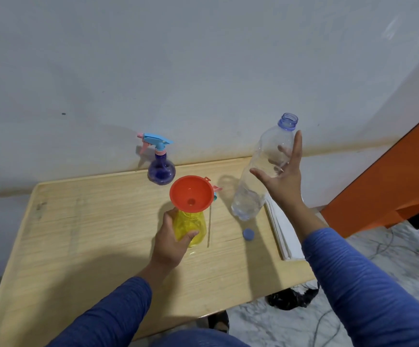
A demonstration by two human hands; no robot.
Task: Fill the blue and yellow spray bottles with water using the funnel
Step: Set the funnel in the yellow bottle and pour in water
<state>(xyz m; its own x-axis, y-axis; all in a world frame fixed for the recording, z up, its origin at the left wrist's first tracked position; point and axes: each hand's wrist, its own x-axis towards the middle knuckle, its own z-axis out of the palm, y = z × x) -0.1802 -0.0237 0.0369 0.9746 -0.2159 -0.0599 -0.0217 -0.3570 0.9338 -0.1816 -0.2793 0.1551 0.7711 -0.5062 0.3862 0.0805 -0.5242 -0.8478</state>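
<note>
While the left hand grasps the translucent yellow plastic spray bottle around its body, a round orange plastic funnel sits in that bottle's neck, its wide mouth facing up. The yellow bottle stands on the light wooden table, and every other place here is given from it. Behind it, near the wall, stands the translucent blue spray bottle with its light-blue and pink trigger head screwed on. Just to its right a thin pale dip tube lies on the table, with part of a pink and blue sprayer head showing behind the funnel's rim. Farther right stands a clear plastic water bottle, uncapped, tilted, with a little water at its bottom. The right hand is released, fingers spread, against that bottle's side. A small blue bottle cap lies right of the yellow bottle, and a stack of white sheets lies beyond it at the table's edge.
</note>
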